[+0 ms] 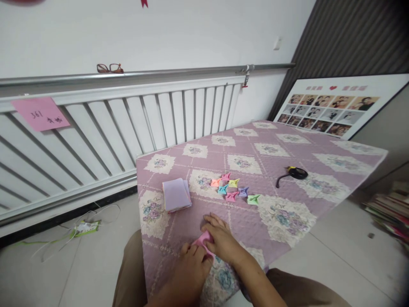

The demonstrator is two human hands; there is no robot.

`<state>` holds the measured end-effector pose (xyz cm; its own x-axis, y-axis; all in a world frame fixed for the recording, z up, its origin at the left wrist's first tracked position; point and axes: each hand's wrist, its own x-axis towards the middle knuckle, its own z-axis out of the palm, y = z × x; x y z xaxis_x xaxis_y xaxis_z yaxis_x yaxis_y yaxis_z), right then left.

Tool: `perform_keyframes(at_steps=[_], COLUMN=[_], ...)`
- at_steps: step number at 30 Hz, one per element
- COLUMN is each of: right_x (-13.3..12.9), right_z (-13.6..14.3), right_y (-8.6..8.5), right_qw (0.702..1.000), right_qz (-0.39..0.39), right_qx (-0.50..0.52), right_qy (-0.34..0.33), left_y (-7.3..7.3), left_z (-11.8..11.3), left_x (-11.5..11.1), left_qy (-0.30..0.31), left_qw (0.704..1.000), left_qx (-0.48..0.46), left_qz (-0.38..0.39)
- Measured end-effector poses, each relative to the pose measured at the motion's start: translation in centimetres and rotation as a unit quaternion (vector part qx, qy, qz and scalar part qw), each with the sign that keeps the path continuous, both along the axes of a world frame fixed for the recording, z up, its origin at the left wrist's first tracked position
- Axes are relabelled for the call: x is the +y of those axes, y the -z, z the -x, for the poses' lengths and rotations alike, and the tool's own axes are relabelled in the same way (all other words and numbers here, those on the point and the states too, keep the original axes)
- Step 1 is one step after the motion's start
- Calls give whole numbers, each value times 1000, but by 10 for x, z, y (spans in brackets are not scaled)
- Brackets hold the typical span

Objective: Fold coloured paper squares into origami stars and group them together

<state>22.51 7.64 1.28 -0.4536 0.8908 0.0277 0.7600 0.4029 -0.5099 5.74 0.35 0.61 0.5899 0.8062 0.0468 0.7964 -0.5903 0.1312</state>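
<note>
A pink paper piece (202, 240) lies on the patterned tablecloth near the front edge, partly covered by both hands. My left hand (192, 266) has its fingers curled over the paper's lower left side. From the right, my right hand (220, 238) grips the paper's upper right part, fingers bent. A stack of square paper (176, 194) with a lilac sheet on top sits beyond my left hand. Several small folded paper shapes (231, 196) in pink, orange, yellow, blue, purple and green stand grouped farther back.
A black tape measure (298, 172) rests on the right of the tablecloth (220, 160). Behind the table are a white radiator (147, 123) and a photo board (338, 104). Glasses (110, 68) sit on the pipe. Books (391, 209) are piled at the right.
</note>
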Motion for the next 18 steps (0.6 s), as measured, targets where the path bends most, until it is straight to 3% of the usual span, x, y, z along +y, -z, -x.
perform_keyframes(at_steps=[6,13,18], right_x=[2,2,-3], right_z=[-5,-3,2], right_y=[-2,-1,-9], right_qw=[1000,1000,999], right_qz=[0,-5,-23], right_qx=[-1,7,32], right_qy=[6,5,3], left_y=[2,2,4], left_z=[1,-3,-2], left_x=[7,10,10], left_qy=[26,14,34], left_qw=[999,999,998], left_qx=[16,22,17], left_qz=[-10,-24,-51])
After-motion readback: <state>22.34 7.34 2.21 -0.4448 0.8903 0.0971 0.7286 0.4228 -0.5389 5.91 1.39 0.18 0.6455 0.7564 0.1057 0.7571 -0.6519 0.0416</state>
